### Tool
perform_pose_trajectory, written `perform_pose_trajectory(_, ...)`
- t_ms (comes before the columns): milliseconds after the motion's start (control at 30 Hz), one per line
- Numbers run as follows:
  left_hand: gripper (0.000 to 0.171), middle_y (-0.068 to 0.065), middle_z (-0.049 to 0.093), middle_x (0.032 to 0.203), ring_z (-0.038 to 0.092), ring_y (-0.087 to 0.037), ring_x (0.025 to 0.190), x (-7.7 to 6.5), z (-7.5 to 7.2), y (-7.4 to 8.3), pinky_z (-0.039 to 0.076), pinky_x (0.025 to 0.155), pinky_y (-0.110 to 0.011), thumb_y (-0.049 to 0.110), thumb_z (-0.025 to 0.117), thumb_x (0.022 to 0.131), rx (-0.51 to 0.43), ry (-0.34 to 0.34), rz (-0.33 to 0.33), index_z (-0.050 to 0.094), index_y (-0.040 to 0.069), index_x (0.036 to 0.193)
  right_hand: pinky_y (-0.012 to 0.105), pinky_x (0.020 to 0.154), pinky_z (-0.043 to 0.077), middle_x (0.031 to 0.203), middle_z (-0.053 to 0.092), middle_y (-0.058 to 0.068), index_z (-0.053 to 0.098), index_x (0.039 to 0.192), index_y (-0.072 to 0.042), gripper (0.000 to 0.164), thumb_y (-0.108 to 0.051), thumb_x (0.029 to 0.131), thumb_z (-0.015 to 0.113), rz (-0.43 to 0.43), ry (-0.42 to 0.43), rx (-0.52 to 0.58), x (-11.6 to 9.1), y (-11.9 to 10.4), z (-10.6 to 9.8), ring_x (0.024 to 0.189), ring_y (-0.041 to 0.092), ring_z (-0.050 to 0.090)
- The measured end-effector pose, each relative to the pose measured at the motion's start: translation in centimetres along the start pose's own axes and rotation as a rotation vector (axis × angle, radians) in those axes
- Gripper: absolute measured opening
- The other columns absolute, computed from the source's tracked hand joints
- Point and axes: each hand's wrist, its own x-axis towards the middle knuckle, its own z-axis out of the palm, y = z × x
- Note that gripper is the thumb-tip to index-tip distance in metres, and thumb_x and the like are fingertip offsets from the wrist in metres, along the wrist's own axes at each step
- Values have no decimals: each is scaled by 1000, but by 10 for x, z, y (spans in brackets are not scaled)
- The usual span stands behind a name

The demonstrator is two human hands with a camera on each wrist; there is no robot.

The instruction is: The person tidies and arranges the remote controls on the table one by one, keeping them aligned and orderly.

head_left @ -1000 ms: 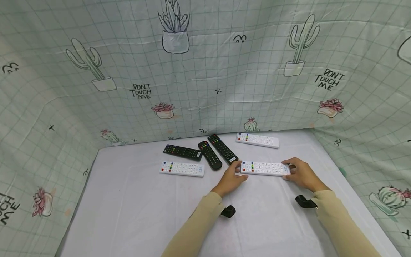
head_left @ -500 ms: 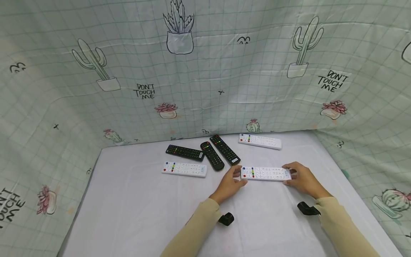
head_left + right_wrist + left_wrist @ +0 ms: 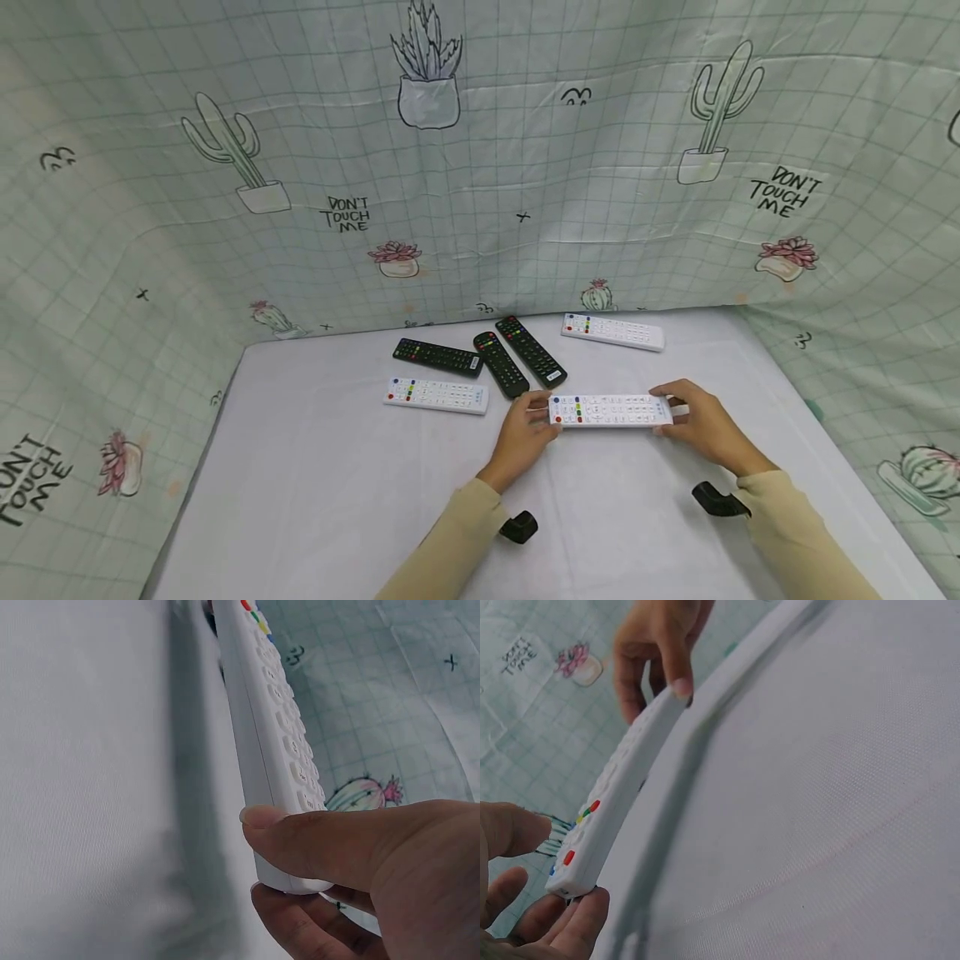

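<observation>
A white remote control (image 3: 611, 411) with coloured buttons is held crosswise between my two hands, keys facing up. At its left end, my left hand (image 3: 523, 429) has its fingertips at the edge. The left wrist view shows fingers of the left hand (image 3: 547, 922) under the end of the white remote control (image 3: 622, 791). My right hand (image 3: 701, 425) grips the other end. Seen from the right wrist, the thumb of the right hand (image 3: 405, 862) presses the long side and the fingers curl under the end. A shadow lies beside the remote on the white cloth, apart from it.
Left of my hands lie a white remote (image 3: 437, 396) and three black remotes: one flat (image 3: 438, 357), one slanted (image 3: 501, 364), one longer (image 3: 531, 351). Another white remote (image 3: 612, 332) lies at the back. A cactus-print curtain (image 3: 480, 167) rises behind the white table (image 3: 322, 483).
Both hands have brought the white remote nearer to the person and a little to the left, keeping hold of its ends. The other remotes stay in place; the head view shifts slightly.
</observation>
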Motion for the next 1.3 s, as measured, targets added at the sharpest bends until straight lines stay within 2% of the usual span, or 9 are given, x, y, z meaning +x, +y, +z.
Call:
perform_pose_trajectory(200,52,-23,60,134,64,-38,123,-7,-14,1,59,100,-37,-7,72,89,-42,50,9,57,-5,139,37,81,64,128,62,26,65,128,9,54,11,78,86,-11,-11,28,-1,-12,8,111,44,63)
perform_pose_trajectory(367,52,-22,60,133,66,-33,116,-14,-26,-2,59,93,-33,-6,73,90,-46,67,-11,57,-4,139,36,82,64,128,62,25,65,128,9,54,12,79,85,-29,-19,62,-1,-21,15,112,43,63)
perform_pose_trajectory(567,61,-20,57,132,66,-26,107,-23,-38,-1,59,87,-31,-9,75,84,-53,77,-53,57,-3,142,37,83,64,128,62,24,64,129,8,54,12,79,85,-45,-27,84,-2,-34,25,113,41,63)
perform_pose_trajectory(833,67,-22,54,135,66,-25,106,-35,-56,-2,58,83,-23,-13,77,81,-13,48,-52,56,-6,144,35,82,64,126,63,23,64,128,11,55,15,78,85,-77,-33,106,-2,-47,39,109,39,63)
perform_pose_trajectory(1000,65,-22,55,133,67,-22,99,-42,-68,-3,58,80,-23,-13,76,82,2,26,-73,57,-7,143,32,81,64,124,63,22,65,126,11,53,16,77,84,-94,-48,136,-3,-54,47,108,37,63)
perform_pose_trajectory(1300,64,-20,52,128,68,-22,101,-57,-89,-8,59,83,-23,-15,75,83,15,24,-112,56,-7,143,30,81,64,124,62,22,65,126,10,54,19,76,82,-122,-92,170,-6,-64,63,110,39,63)
